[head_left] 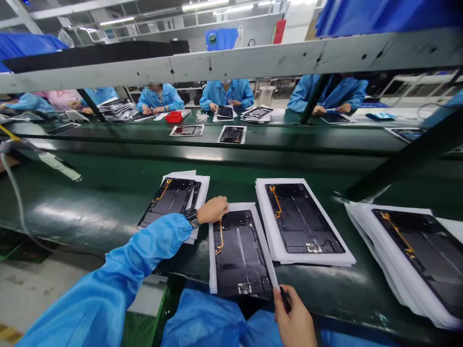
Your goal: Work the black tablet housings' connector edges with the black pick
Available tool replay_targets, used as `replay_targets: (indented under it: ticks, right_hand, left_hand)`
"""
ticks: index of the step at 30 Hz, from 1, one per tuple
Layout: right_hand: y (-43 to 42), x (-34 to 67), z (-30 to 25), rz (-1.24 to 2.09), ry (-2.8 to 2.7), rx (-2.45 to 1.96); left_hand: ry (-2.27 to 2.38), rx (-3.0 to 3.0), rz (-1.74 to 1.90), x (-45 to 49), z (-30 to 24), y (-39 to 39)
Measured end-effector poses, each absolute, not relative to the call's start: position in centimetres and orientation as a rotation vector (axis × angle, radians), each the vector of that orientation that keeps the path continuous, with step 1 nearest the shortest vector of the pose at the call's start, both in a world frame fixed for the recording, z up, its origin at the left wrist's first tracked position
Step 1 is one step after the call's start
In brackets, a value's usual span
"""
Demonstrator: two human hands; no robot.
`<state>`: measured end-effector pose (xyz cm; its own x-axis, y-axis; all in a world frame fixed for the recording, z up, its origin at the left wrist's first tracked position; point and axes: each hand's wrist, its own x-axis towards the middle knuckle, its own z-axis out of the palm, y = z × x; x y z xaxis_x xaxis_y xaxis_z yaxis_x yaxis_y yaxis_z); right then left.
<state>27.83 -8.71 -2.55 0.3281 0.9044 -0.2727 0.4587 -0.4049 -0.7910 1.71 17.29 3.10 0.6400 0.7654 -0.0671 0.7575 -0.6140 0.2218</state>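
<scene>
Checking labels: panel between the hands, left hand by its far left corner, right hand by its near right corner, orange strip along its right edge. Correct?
Wrong edge: head view shows the orange strip along the left edge of the panel, not the right. Left hand and right hand are as stated.

Orange strip (pixel 222 237), perhaps charcoal panel (pixel 233 258)

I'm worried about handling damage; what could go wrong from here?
The panel between the hands lies at the near edge of the bench, so a nudge might tip it off. The left hand is close to the orange strip, which might snag. The dark item in the right hand could scratch the panel's nearby corner.
</scene>
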Motion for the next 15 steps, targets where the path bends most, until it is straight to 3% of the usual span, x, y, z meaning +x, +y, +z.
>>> replay_targets:
  ticks: [15]
  right_hand:
    - [-9.4, 27.2, -2.0, 0.961, -1.097, -2.029]
  left_hand:
    - [1.452, 2.377, -0.244, 1.3, 4.7, 20.3]
